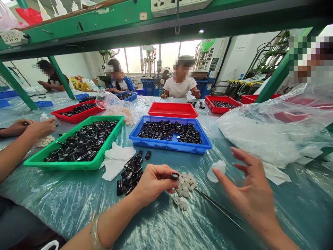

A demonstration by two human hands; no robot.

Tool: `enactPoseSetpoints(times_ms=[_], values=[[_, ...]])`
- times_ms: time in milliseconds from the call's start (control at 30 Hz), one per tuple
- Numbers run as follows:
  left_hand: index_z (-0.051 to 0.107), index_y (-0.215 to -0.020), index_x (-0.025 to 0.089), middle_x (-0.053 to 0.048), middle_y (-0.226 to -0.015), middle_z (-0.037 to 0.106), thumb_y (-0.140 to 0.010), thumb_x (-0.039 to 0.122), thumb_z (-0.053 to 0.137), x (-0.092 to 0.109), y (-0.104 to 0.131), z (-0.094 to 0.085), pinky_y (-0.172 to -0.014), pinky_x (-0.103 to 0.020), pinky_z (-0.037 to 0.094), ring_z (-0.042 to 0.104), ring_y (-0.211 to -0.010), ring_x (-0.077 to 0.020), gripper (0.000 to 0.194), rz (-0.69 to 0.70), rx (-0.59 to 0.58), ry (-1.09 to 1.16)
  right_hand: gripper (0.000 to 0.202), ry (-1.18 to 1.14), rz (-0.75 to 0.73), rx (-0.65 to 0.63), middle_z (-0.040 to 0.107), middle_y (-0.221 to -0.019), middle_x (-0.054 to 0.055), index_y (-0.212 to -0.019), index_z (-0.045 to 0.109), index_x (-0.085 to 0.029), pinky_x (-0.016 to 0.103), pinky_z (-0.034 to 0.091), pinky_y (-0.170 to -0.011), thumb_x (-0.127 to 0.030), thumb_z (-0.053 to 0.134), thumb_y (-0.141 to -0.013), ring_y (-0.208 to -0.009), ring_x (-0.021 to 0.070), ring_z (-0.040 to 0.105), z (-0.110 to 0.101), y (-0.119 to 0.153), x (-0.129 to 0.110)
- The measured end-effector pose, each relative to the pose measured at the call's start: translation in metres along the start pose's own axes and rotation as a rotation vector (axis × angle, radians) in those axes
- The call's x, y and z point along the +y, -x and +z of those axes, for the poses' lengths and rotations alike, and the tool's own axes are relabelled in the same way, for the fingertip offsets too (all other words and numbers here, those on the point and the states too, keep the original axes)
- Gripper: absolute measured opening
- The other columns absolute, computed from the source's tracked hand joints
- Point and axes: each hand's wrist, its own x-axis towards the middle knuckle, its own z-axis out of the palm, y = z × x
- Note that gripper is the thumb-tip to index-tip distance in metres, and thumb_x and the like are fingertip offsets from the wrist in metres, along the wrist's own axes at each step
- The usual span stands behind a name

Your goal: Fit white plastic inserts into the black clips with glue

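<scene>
Between thumb and fingertips my left hand [156, 182] holds a small black part [174, 176], its end facing up. My right hand [251, 189] is raised over the table with fingers apart and nothing in it, beside a small translucent bottle [220, 167]. Small whitish pieces [186, 184] lie in a pile just right of my left hand. Metal tweezers [221, 208] rest on the plastic sheet, tips at that pile. A heap of black parts [130, 175] lies left of my left hand, near a crumpled white cloth [117, 160].
A green tray [62, 166] and a blue tray [171, 146] hold black parts; a red tray [173, 110] stands behind. A large clear bag [262, 139] lies at right. A co-worker's hands [39, 130] are at left. A green shelf beam [104, 26] crosses overhead.
</scene>
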Motion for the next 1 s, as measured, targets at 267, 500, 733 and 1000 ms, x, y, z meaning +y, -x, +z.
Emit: enactPoseSetpoints(times_ms=[267,500,733,1000], values=[[0.072,-0.069,0.012,-0.001,-0.072,0.058,-0.059,0.019,0.077,-0.006,-0.002,0.001,-0.05,-0.019,0.049,0.056,-0.058,-0.009,0.013,-0.005,-0.015,-0.017,0.01,-0.199,-0.212,-0.818,0.06,-0.075,0.003,-0.078,0.057,-0.019,0.026,0.048,-0.059,-0.011,0.052,-0.081,-0.069,0.0157,0.059,0.01,0.03,-0.03],[0.072,-0.07,0.011,-0.002,-0.07,0.058,-0.06,0.013,0.073,-0.007,0.0,0.003,-0.05,-0.019,0.048,0.052,-0.058,-0.0084,0.01,0.009,-0.061,-0.062,0.014,-0.08,-0.137,-1.045,0.06,-0.089,0.007,-0.079,0.058,-0.018,0.031,0.05,-0.069,-0.005,0.051,-0.08,-0.082,0.0187,0.06,0.016,0.036,-0.035],[0.073,-0.072,0.013,-0.001,-0.07,0.059,-0.061,0.009,0.07,-0.012,0.0,0.004,-0.049,-0.019,0.047,0.052,-0.052,-0.0064,0.012,0.044,-0.094,-0.096,0.019,0.015,-0.164,-1.129,0.06,-0.089,0.009,-0.078,0.055,-0.016,0.031,0.05,-0.067,-0.005,0.042,-0.084,-0.077,0.019,0.06,0.011,0.033,-0.034],[0.074,-0.074,0.013,-0.002,-0.07,0.059,-0.06,0.013,0.072,-0.013,0.0,0.004,-0.048,-0.019,0.048,0.052,-0.05,-0.006,0.014,0.072,-0.095,-0.165,0.022,0.128,-0.277,-1.11,0.06,-0.084,0.008,-0.081,0.057,-0.018,0.028,0.048,-0.059,-0.002,0.041,-0.081,-0.071,0.0183,0.06,0.014,0.037,-0.026]])
